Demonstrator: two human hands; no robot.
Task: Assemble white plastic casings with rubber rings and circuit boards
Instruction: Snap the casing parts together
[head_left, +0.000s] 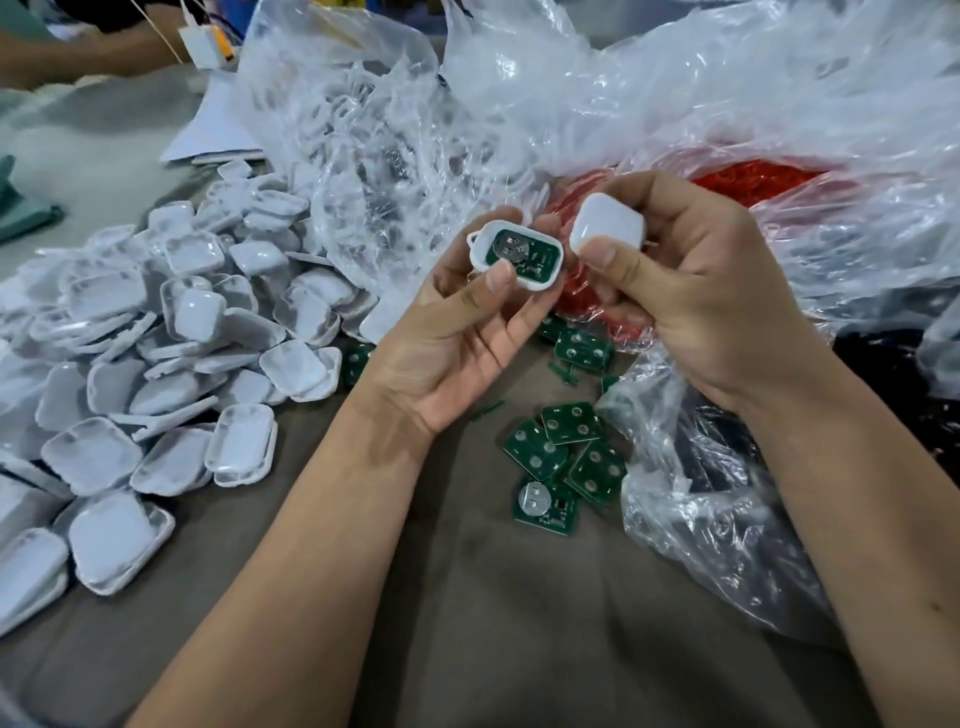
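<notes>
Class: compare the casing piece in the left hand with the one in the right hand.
The left-hand casing piece faces open side up with a green circuit board seated inside; the right-hand casing piece shows only its smooth closed outer face. Both are white, rounded plastic, each pinched by thumb and fingers.

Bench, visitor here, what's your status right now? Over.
Left hand holds open casing half, circuit board seated. Right hand pinches plain cover. Halves apart, nothing between them.

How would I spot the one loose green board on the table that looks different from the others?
Start at the crinkled clear plastic bag on the right side of the table and look just left of it, between the person's forearms, at the small cluster of green circuit boards. The odd board lies nearest the person; it alone shows a round silver coin cell, while its neighbours show only small pads.
</notes>
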